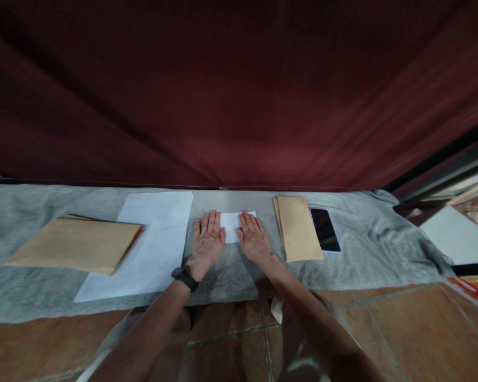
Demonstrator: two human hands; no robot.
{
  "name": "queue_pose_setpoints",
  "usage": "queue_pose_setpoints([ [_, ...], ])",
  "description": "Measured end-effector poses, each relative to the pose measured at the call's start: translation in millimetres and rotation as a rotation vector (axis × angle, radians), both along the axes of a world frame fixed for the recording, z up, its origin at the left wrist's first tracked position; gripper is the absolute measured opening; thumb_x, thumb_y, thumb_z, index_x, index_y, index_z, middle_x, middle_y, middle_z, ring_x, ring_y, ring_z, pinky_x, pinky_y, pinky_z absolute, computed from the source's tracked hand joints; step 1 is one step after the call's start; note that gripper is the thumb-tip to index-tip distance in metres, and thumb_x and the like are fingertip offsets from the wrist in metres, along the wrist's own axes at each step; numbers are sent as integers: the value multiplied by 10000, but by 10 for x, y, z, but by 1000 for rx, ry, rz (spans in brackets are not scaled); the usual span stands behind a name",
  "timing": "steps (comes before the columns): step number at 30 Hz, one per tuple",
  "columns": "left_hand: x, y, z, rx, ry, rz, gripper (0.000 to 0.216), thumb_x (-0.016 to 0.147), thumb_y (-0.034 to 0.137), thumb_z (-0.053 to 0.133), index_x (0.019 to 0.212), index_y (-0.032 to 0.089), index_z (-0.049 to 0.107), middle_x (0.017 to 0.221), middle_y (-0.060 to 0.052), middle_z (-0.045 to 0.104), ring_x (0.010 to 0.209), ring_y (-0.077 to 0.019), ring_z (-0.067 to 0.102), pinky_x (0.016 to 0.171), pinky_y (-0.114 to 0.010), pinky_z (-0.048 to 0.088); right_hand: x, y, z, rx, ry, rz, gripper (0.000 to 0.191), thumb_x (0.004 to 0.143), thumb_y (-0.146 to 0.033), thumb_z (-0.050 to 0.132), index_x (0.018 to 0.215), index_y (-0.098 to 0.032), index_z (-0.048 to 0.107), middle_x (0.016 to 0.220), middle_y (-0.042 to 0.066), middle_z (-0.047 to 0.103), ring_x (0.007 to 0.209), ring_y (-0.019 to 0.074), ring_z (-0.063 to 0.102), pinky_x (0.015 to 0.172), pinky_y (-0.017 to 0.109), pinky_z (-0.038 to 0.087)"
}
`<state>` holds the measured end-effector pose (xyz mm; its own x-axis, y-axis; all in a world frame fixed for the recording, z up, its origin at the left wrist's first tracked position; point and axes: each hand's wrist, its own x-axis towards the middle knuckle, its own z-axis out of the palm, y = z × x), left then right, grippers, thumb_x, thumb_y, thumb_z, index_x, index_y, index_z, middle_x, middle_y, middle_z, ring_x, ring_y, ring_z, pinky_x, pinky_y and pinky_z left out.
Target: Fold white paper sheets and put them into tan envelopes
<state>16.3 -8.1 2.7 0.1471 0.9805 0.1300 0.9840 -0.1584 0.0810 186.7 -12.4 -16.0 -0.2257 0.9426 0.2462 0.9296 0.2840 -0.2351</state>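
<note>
Two hands lie flat – I see the left hand (207, 243) and right hand (255, 240) side by side, fingers (212, 222) straight and close together, pressing a folded white paper (231, 225) under their tips. Brown envelopes (298, 229) and a phone (325, 229) sit just right of the right fingers.

Folded sheet (233, 225): thin white paper, matt and smooth. Beneath it lies a grey cloth (342, 265), soft and slightly fuzzy. To its left are larger white paper sheets (151, 239), matt, and brown paper envelopes (75, 244), dull and smooth. To its right is a second envelope stack (298, 228) of the same paper, then a phone (324, 229) with a glossy black face. Behind it hangs a maroon fabric curtain (239, 95), matt and creased.
</note>
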Motion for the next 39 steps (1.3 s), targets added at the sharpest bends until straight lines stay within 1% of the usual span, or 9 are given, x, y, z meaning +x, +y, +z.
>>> queue_pose_setpoints([
  [4,46,-10,17,49,-40,-13,612,1021,272,278,1574,18,336,1646,-180,327,1562,-296,236,1283,-529,147,83,-15,-1,2,-20,-16,545,1088,-336,328,1568,-81,379,1634,137,358,1538,242,310,1257,453,258],
  [7,164,-61,39,78,-101,-145,606,1030,272,264,1578,20,325,1662,-167,300,1570,-255,215,1293,-474,163,95,-21,-1,-10,-27,-24,550,1079,-331,335,1574,-94,373,1639,135,350,1533,250,321,1257,465,252],
  [10,334,-121,36,53,-166,-308,590,1050,288,236,1587,61,323,1663,-128,323,1571,-211,213,1292,-427,202,108,-25,-10,-40,-61,-11,555,1039,-231,356,1578,-100,369,1654,127,321,1540,254,305,1259,471,243],
  [12,434,-140,19,30,-191,-346,588,1060,305,215,1592,74,315,1662,-118,331,1568,-204,220,1291,-423,212,121,-29,-20,-59,-94,6,585,994,-161,376,1575,-89,371,1662,128,300,1547,260,287,1261,473,235],
  [17,499,-99,-30,-9,-179,-267,604,1070,366,228,1594,80,313,1649,-132,352,1566,-220,231,1287,-440,214,133,-43,-42,-25,-92,-14,581,1004,-179,364,1580,-105,367,1656,141,315,1539,277,299,1254,505,230],
  [26,253,-65,-94,27,-93,-172,608,1056,344,276,1600,75,301,1658,-153,312,1570,-240,211,1282,-460,191,228,-36,-85,58,-38,-113,570,1063,-318,326,1568,-56,371,1610,192,400,1487,287,381,1218,505,277],
  [30,147,-46,-82,4,-55,-79,612,1053,347,281,1595,65,312,1652,-161,320,1562,-252,241,1282,-453,187,298,-52,-11,61,-28,-197,566,1059,-345,360,1530,-37,425,1577,213,450,1434,322,422,1173,491,325],
  [34,41,-31,-61,-7,-31,-4,610,1050,345,288,1588,59,327,1646,-170,330,1552,-266,271,1271,-465,211,351,-87,160,-6,-28,-270,455,1027,-348,454,1389,-106,586,1360,203,625,1233,335,556,1041,472,427],
  [39,-21,-26,-56,26,-31,57,606,1047,336,292,1589,66,325,1644,-171,340,1555,-284,261,1259,-498,225,384,-55,256,-87,54,-298,291,1003,-305,537,1177,-115,673,1094,150,717,1038,266,660,936,356,487],
])
